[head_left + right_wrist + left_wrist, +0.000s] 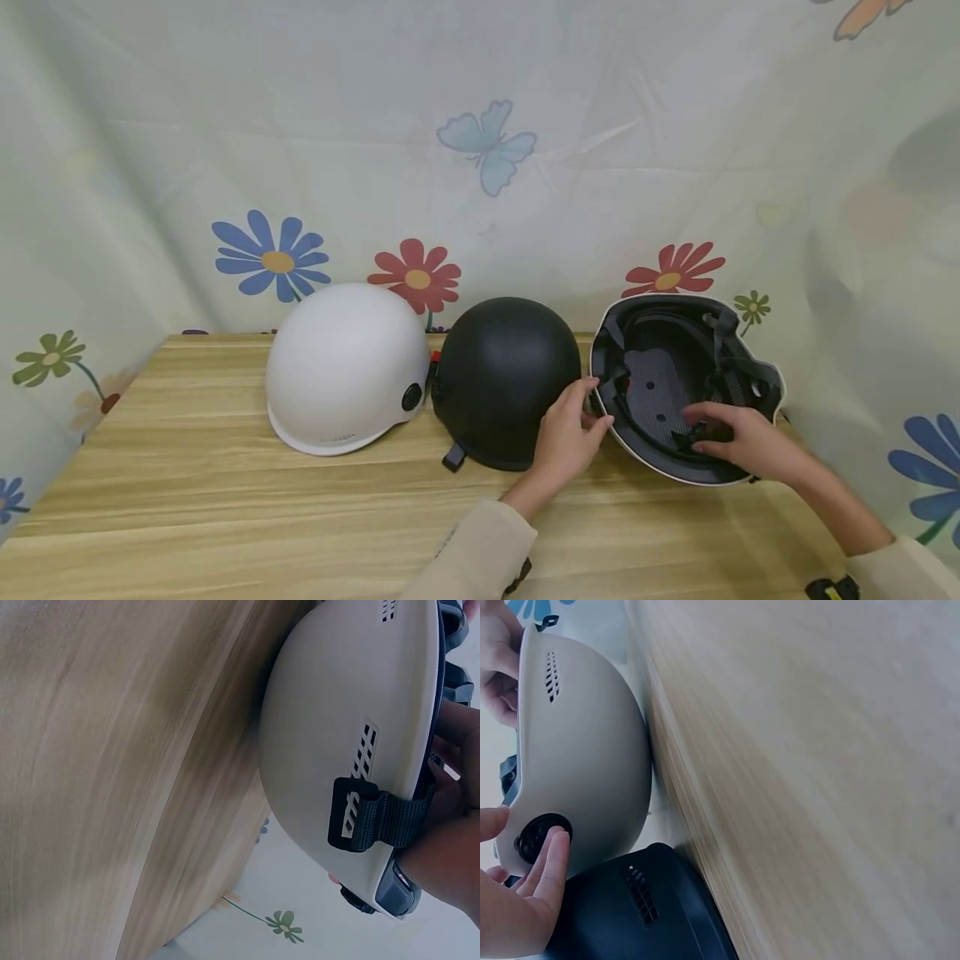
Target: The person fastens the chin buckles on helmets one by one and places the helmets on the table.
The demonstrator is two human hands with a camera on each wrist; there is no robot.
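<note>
An upturned white helmet [782, 398] rests on its crown at the table's right, its black padded lining [652, 375] facing up. My left hand [566, 433] holds its left rim; in the left wrist view the fingers touch a round black disc [534, 844] while the thumb lies at the rim. My right hand [750, 442] reaches over the near right rim into the shell. Its thumb and index finger are bent at a black strap piece [684, 439]; whether they pinch it is unclear. A webbing strap with a buckle [382, 817] hangs over the shell's outside.
A black helmet [506, 367] stands dome-up just left of the upturned one, close to my left hand. Farther left is another white helmet [345, 358], also dome-up. All three are on a wood-grain table [225, 500] before a flowered curtain [337, 125].
</note>
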